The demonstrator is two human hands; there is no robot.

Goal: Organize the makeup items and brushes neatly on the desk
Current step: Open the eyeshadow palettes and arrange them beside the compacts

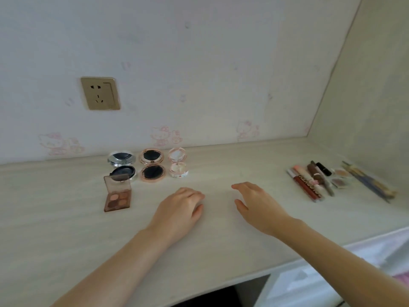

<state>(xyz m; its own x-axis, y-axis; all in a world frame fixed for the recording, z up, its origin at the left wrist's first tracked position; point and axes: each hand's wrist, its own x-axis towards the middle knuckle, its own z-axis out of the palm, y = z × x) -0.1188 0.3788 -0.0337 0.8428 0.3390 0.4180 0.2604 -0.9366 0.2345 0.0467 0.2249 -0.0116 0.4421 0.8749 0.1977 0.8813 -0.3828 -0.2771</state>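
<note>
Along the back edge of the desk [221, 229], left of its middle, three open compacts stand in a row: a silver compact [122, 166], a rose-gold compact [151, 165] and a clear pink compact [178, 163], all with lids raised toward the wall. Just in front of the silver one an eyeshadow palette [117, 193] lies open, its raised lid overlapping the silver compact's base in this view; I cannot tell whether they touch. To tidy this group well, it would be sensible to close the lids first, then slide the palette into line so nothing leans on its neighbour. Near the middle of the desk the left hand [180, 209] lies palm down, forearm reaching in from the front edge, fingers loosely curled and holding nothing. The right hand [257, 207] hovers just beside it, palm turned inward, fingers relaxed and slightly spread, also empty. Well to the right, toward the back right corner, lip glosses and tubes [308, 181] lie side by side, then two small eyeshadow pans [340, 178], then the brushes [368, 181] nearest the side wall. That cluster looks roughly sorted; squaring its ends to the desk edge would likely finish it.
</note>
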